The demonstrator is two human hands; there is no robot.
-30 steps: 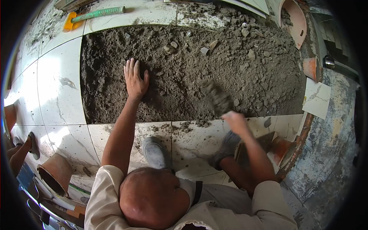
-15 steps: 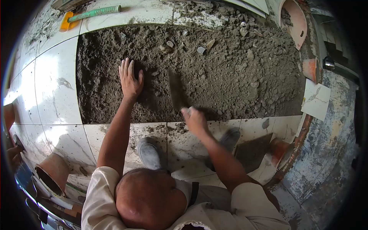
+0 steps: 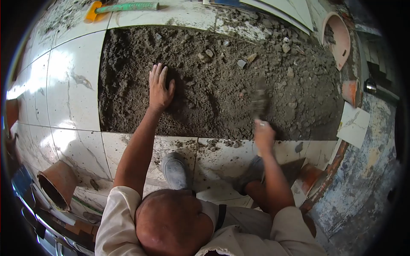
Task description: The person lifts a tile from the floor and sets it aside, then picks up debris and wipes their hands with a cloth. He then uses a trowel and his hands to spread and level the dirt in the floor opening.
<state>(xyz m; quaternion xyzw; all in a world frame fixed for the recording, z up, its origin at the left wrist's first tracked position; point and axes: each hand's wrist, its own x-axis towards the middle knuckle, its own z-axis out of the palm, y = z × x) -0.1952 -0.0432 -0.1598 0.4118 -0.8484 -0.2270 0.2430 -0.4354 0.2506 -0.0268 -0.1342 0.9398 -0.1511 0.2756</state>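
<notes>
My left hand rests palm down on the grey, crumbly mortar bed, its fingers stretched out toward the far side. In my right hand is the handle of a trowel, gripped with the fingers wrapped round it. The trowel's blade is blurred and lies over the mortar right of the middle, pointing away from me. Pale stone chips and lumps poke out of the mortar near its far side.
White marbled tiles border the mortar. A mallet with a yellow head and green handle lies at the far left. A bucket lies tipped at the near left. A pinkish basin, a small pot and a tile piece are on the right.
My right hand has swept the trowel to the right across the mortar. The left hand keeps its place on the mortar, while the whole view has shifted slightly.
</notes>
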